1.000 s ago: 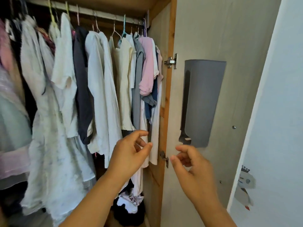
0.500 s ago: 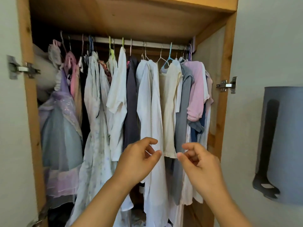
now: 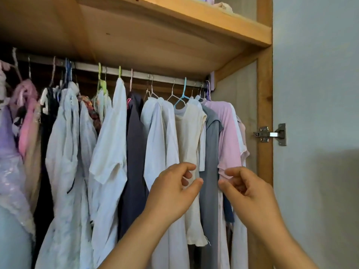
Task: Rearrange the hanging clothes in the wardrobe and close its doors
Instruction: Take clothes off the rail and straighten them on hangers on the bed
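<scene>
Clothes (image 3: 159,144) hang on hangers from a rail (image 3: 136,73) beneath a shelf (image 3: 194,18). Both hands, left (image 3: 171,193) beside right (image 3: 250,193), are raised before the garments. A hinge (image 3: 271,134) sits on the right frame.

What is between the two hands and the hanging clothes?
Nothing visible. The left hand and right hand hover, holding nothing, just before the cream short-sleeved top and grey sleeveless top; the wardrobe is open.

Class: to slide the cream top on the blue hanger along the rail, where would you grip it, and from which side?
Grip the blue hanger at its neck, just below the hook on the rail, reaching from the front and slightly below. Neighbouring garments crowd the cream top on both sides, and the hook is what slides. Both hands hold nothing now.
</scene>
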Demonstrator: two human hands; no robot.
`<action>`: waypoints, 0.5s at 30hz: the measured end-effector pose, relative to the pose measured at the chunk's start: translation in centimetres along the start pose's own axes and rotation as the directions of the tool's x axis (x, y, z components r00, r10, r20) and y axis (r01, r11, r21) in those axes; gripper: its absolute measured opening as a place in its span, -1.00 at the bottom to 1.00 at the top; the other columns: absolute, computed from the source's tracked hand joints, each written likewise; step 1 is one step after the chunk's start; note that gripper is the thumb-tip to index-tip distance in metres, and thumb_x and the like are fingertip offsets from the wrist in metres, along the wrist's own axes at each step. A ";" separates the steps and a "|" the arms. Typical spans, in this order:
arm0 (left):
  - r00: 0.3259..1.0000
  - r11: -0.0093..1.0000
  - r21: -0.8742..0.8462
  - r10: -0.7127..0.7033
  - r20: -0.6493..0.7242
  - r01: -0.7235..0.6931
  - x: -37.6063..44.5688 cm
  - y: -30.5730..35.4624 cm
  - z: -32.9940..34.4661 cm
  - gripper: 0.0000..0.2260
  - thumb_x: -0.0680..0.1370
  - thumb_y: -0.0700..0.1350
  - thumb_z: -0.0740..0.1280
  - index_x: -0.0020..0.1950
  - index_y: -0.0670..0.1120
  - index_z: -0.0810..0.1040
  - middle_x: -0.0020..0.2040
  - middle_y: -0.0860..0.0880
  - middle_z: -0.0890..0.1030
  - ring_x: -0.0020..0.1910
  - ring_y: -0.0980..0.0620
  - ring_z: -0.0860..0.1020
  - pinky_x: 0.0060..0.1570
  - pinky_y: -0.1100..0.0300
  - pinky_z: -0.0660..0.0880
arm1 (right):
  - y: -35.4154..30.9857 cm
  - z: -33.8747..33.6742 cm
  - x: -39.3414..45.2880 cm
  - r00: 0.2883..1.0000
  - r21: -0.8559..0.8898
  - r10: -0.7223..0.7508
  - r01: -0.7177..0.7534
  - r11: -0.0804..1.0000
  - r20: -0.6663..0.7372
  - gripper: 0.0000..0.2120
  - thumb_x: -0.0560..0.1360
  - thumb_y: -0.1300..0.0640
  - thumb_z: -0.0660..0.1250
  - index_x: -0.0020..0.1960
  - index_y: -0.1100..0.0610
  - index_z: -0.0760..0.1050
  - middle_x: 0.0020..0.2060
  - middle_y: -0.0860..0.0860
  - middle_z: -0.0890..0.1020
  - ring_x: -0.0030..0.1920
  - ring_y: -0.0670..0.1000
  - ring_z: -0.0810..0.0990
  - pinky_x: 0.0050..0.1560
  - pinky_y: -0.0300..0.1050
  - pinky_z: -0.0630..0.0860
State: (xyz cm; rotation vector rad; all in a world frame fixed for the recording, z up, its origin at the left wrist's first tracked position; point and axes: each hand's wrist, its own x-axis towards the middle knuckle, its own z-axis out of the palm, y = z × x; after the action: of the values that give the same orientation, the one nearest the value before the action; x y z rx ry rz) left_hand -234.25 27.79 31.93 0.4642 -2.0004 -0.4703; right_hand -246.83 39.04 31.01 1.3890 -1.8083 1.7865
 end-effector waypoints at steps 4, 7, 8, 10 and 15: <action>0.999 0.999 -0.012 0.038 0.012 -0.037 3.9 -0.1 1.9 -0.70 0.51 0.09 0.33 0.23 0.13 0.48 0.01 0.19 0.53 -0.03 0.19 0.52 0.03 0.24 0.51 | 0.6 -0.1 3.5 0.997 -0.013 -0.060 0.059 0.998 -0.053 -0.85 0.45 0.09 0.40 -0.10 -0.13 0.47 -0.34 -0.16 0.58 -0.28 -0.21 0.55 -0.32 -0.34 0.49; 0.998 0.998 -0.012 0.067 -0.010 -0.067 6.8 -0.7 3.3 -0.70 0.51 0.08 0.33 0.23 0.11 0.48 0.03 0.18 0.53 -0.02 0.19 0.52 0.04 0.22 0.52 | 1.3 -0.2 6.2 0.991 -0.030 -0.102 0.100 0.995 -0.084 -0.83 0.46 0.11 0.40 -0.12 -0.14 0.45 -0.39 -0.11 0.57 -0.29 -0.25 0.54 -0.35 -0.42 0.46; 0.997 0.997 -0.017 0.069 -0.021 -0.070 7.7 -0.9 3.7 -0.70 0.51 0.08 0.33 0.23 0.12 0.48 0.05 0.18 0.53 -0.01 0.19 0.52 0.04 0.23 0.52 | 1.6 -0.1 7.1 0.989 -0.033 -0.115 0.112 0.993 -0.094 -0.83 0.46 0.11 0.40 -0.12 -0.14 0.45 -0.38 -0.11 0.57 -0.28 -0.26 0.54 -0.34 -0.44 0.46; 0.995 0.996 -0.029 0.082 -0.058 -0.084 9.7 -1.4 4.4 -0.69 0.51 0.08 0.34 0.24 0.12 0.47 0.09 0.18 0.52 0.02 0.20 0.51 0.04 0.25 0.51 | 2.1 0.2 9.0 0.984 -0.034 -0.140 0.137 0.990 -0.107 -0.84 0.46 0.10 0.40 -0.11 -0.13 0.46 -0.36 -0.11 0.57 -0.27 -0.26 0.53 -0.32 -0.45 0.46; 0.978 0.989 0.013 0.147 -0.146 -0.147 14.2 -2.3 5.1 -0.67 0.50 0.05 0.36 0.25 0.10 0.47 0.18 0.16 0.48 0.07 0.22 0.46 0.06 0.27 0.47 | 2.4 2.4 13.8 0.976 -0.050 -0.189 0.184 0.982 -0.105 -0.87 0.46 0.08 0.40 -0.01 -0.03 0.51 -0.35 -0.08 0.56 -0.29 -0.13 0.54 -0.23 -0.26 0.51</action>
State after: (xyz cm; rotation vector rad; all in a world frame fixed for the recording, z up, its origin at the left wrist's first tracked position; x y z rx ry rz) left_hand -244.73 19.30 39.10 0.3392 -1.8772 -0.3323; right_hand -254.72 30.33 39.03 1.3677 -1.5932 1.6863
